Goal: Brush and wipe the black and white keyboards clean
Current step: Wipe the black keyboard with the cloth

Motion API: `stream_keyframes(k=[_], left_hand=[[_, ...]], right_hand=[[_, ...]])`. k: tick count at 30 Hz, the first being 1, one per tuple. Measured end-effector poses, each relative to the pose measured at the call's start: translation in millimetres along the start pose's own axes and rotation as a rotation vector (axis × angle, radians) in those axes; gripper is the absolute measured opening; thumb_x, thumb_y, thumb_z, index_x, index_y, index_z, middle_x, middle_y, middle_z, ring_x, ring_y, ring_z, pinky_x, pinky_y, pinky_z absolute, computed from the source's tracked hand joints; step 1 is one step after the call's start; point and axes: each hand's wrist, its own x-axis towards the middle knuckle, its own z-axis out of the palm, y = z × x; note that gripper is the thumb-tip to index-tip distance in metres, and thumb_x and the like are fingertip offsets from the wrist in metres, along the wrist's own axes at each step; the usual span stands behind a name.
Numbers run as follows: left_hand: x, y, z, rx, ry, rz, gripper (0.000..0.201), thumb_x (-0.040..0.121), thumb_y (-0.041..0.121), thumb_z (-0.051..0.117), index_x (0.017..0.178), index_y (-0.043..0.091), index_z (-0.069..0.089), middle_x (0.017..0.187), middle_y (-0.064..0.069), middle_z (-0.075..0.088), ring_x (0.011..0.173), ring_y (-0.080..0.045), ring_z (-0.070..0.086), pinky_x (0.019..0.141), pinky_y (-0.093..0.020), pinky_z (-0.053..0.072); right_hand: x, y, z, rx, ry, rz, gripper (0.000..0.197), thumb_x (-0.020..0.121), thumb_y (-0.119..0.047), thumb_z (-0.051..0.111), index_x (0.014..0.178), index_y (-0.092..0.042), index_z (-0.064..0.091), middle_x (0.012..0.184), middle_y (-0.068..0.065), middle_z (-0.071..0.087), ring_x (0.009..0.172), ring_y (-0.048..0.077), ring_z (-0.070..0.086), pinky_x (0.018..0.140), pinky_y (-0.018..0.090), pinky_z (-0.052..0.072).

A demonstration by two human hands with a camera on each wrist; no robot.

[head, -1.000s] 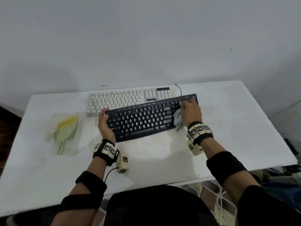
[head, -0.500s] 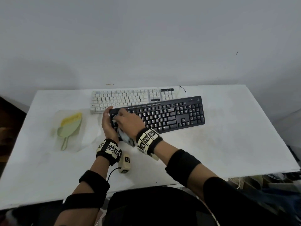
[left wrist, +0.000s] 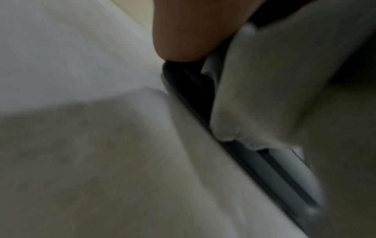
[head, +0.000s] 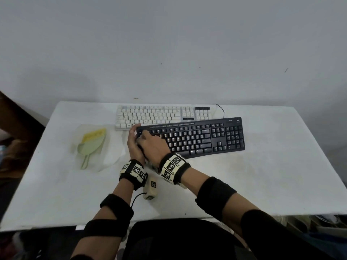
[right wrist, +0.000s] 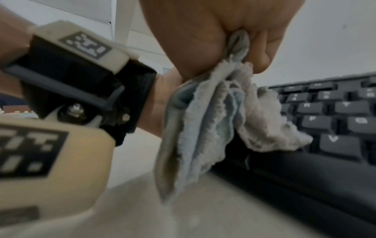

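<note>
The black keyboard [head: 199, 137] lies slantwise on the white table, in front of the white keyboard [head: 155, 115]. My right hand [head: 148, 139] is over the black keyboard's left end and grips a bunched grey-blue cloth [right wrist: 213, 122], which hangs down onto the keys [right wrist: 335, 122] and front edge. My left hand [head: 133, 141] rests against the black keyboard's left edge with its fingers stretched along it. In the left wrist view a fingertip [left wrist: 183, 35] presses on the keyboard's corner [left wrist: 189, 83], with the cloth [left wrist: 264, 96] just beside it.
A yellow brush and pale green dustpan [head: 92, 145] lie on a clear plastic bag at the left. A black cable [head: 221, 109] runs behind the keyboards. The wall stands close behind the table [head: 281, 166]. A small tagged camera block [head: 151, 188] lies by my left wrist.
My right hand has swept the cloth from the black keyboard's right end to its left end. My left hand has stayed at the left edge.
</note>
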Motion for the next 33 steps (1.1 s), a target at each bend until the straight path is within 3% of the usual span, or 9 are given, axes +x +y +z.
stream_keyframes(k=[2,10,14,18,21,24,27,30,33], left_hand=[[0.7,-0.4,-1.2,0.019,-0.005,-0.003,0.031,0.105,0.042,0.045,0.116,0.025,0.068,0.097,-0.007,0.072,0.087,-0.023,0.068,0.077,-0.035,0.055],[9.7,-3.8,-5.8,0.105,0.082,0.046,0.039,0.098,0.051,0.049,0.120,0.023,0.066,0.114,-0.021,0.061,0.103,-0.038,0.060,0.084,-0.052,0.051],[11.1,-6.2,-11.3,0.128,0.038,0.070,0.042,0.098,0.054,0.051,0.122,0.023,0.064,0.121,-0.025,0.060,0.108,-0.039,0.059,0.092,-0.056,0.047],[5.4,0.3,-9.5,0.089,-0.054,0.030,0.032,0.104,0.025,0.038,0.122,0.023,0.064,0.112,-0.021,0.066,0.100,-0.031,0.065,0.089,-0.044,0.053],[9.1,5.2,-22.6,0.123,-0.179,-0.090,0.065,0.087,-0.007,0.030,0.143,0.016,0.053,0.123,-0.022,0.065,0.104,-0.029,0.065,0.085,-0.038,0.059],[15.5,11.3,-37.4,0.145,-0.296,-0.237,0.075,0.087,-0.015,0.027,0.149,0.020,0.049,0.140,-0.022,0.060,0.111,-0.027,0.065,0.091,-0.036,0.055],[14.3,12.7,-45.1,0.112,-0.369,-0.308,0.056,0.099,-0.010,0.031,0.150,0.011,0.046,0.151,-0.025,0.049,0.118,-0.027,0.064,0.099,-0.038,0.054],[6.3,13.5,-52.7,0.113,-0.407,-0.339,0.051,0.106,0.001,0.037,0.154,0.016,0.042,0.151,-0.020,0.052,0.125,-0.029,0.060,0.105,-0.044,0.049],[1.7,22.4,-52.3,0.174,-0.444,-0.360,0.051,0.108,0.007,0.039,0.155,0.026,0.041,0.143,-0.011,0.061,0.117,-0.027,0.064,0.095,-0.045,0.053]], right_hand=[[1.4,-3.1,1.3,-0.026,-0.015,-0.013,0.019,0.093,-0.010,0.062,0.112,-0.007,0.063,0.117,0.009,0.046,0.071,0.026,0.064,0.055,0.036,0.044],[-22.3,42.3,7.3,-0.002,0.039,0.219,0.018,0.087,-0.014,0.076,0.100,-0.007,0.065,0.111,0.010,0.051,0.070,0.021,0.063,0.069,0.040,0.061],[-13.0,32.1,9.0,0.034,0.068,0.109,0.024,0.096,-0.020,0.067,0.115,-0.006,0.067,0.112,0.012,0.053,0.076,0.025,0.066,0.072,0.041,0.061],[-2.1,17.2,15.7,0.036,0.023,0.025,0.019,0.092,-0.013,0.066,0.110,-0.006,0.064,0.111,0.010,0.047,0.072,0.029,0.064,0.066,0.046,0.059],[-5.5,26.2,19.5,0.076,0.048,0.051,0.021,0.100,-0.018,0.057,0.119,-0.009,0.061,0.112,0.009,0.051,0.080,0.031,0.065,0.066,0.042,0.056],[-8.4,33.4,22.1,0.181,0.101,0.100,0.030,0.107,-0.030,0.045,0.127,-0.011,0.056,0.116,0.009,0.059,0.088,0.032,0.066,0.070,0.044,0.055],[-10.5,32.1,26.5,0.216,0.123,0.138,0.029,0.107,-0.031,0.044,0.114,-0.009,0.063,0.108,0.009,0.058,0.086,0.033,0.064,0.069,0.042,0.053],[-10.5,25.4,29.5,0.165,0.096,0.102,0.015,0.102,-0.022,0.055,0.104,-0.010,0.064,0.102,0.007,0.053,0.074,0.031,0.064,0.062,0.041,0.054],[-11.0,21.8,25.2,0.090,0.042,0.053,0.010,0.093,-0.014,0.066,0.101,-0.012,0.060,0.102,0.005,0.049,0.067,0.029,0.062,0.056,0.040,0.054]])
